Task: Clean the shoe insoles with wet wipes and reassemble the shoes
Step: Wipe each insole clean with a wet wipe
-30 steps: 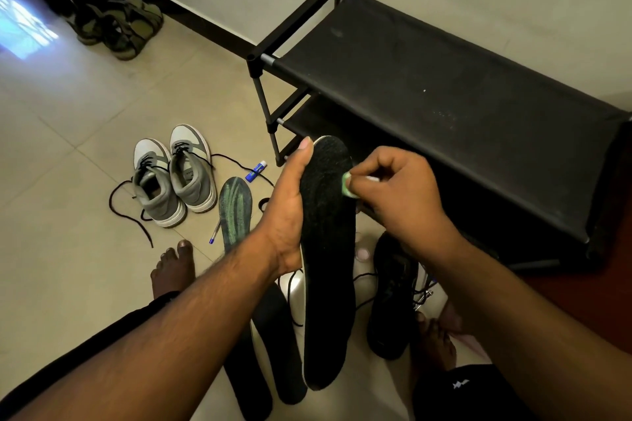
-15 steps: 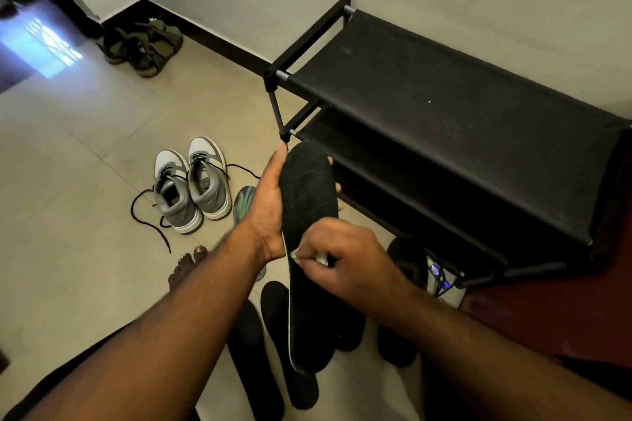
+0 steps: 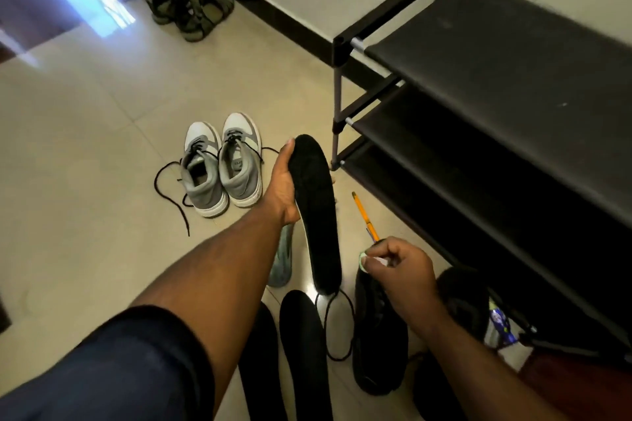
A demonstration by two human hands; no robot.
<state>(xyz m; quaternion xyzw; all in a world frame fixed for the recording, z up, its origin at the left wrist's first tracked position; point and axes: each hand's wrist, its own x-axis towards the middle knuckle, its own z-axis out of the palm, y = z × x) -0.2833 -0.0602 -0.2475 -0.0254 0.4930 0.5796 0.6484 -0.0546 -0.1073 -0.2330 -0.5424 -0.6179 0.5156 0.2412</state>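
Black foam insole (image 3: pixel 316 215) stands upright above the tiled floor (image 3: pixel 85 181), the left hand (image 3: pixel 282 188) clasping its upper half. Right hand (image 3: pixel 400 270) pinches a crumpled wet wipe (image 3: pixel 363 258) just beside the heel end, not touching. Wiping looks mid-course; next, the wipe must meet the foam again.

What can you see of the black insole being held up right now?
The black insole is long, dark and matte, fabric-like on its visible face, with a rounded toe end pointing up and away and its heel end hanging down over the floor. The left hand grips its upper left edge, thumb along the side, fingertips showing past the far edge. The right hand, pinching a small wipe, is off it, to its lower right.
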